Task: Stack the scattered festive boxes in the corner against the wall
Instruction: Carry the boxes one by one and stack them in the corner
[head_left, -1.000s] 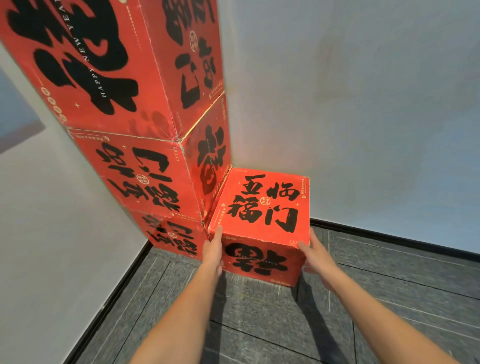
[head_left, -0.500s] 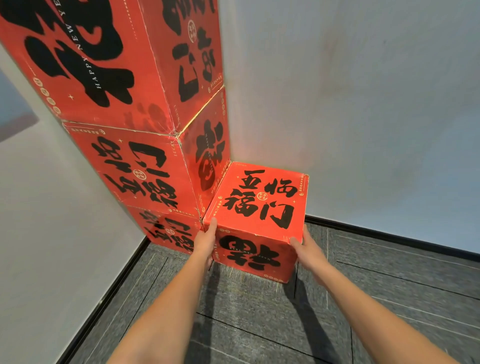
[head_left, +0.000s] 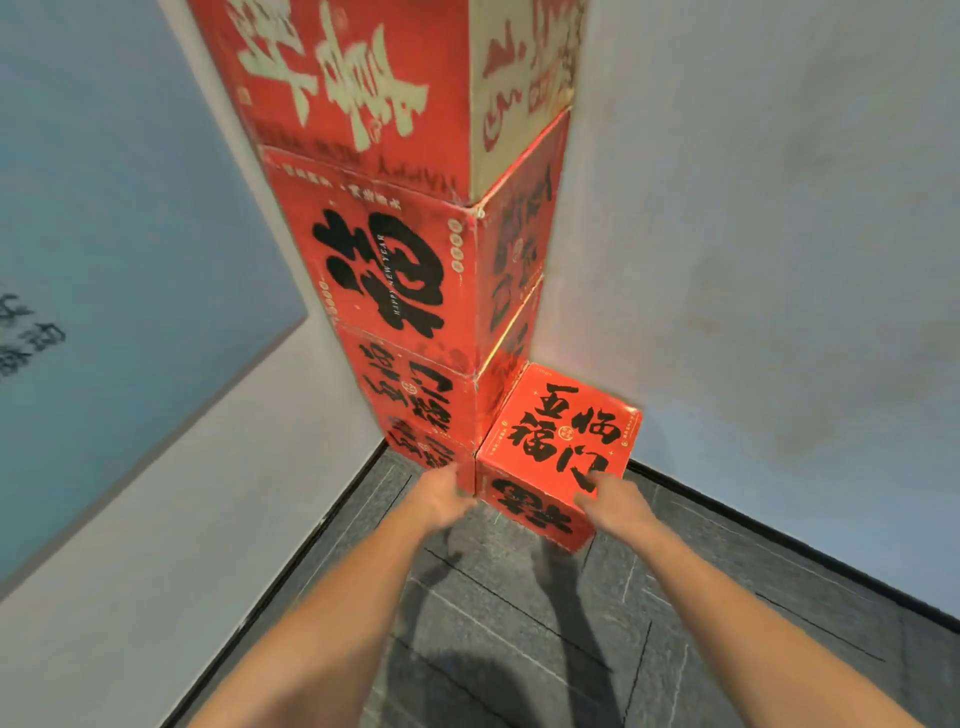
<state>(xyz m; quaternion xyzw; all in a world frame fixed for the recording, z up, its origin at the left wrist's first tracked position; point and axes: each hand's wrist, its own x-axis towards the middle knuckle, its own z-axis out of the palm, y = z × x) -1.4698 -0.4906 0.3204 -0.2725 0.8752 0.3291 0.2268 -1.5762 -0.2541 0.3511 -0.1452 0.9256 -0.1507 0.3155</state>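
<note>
Two hands: both out in front, reaching to the single red box (head_left: 563, 434) on the grey floor (head_left: 519, 623).
Box position: on the floor, tucked against the right wall (head_left: 753, 260) and touching the side of the tall stack of boxes (head_left: 395, 270) in the corner.
Stack: at least four boxes high, rising out of the top of view, hard against both walls.
Direction from hands: the box lies straight ahead and slightly right of centre; it looks near cubic, so no long axis to speak of.
Left hand (head_left: 441, 499): at the box's near-left corner, right where it meets the stack; blurred, so whether the fingers press or curl, I cannot tell.
Right hand (head_left: 610, 501): on the box's near-right upper edge, fingers lying over the top face; it looks flat more than gripping, though blur leaves some doubt.
Nearer hand: about even, one at each near corner.
Arms: both nearly straight, angled down.
Likely step: squaring the box in beside the stack, or taking hold to lift it.
Watch for: the tall stack just beside the left hand; a nudge could unsettle it.
Left wall: a blue panel (head_left: 104, 260) with dark lettering.
</note>
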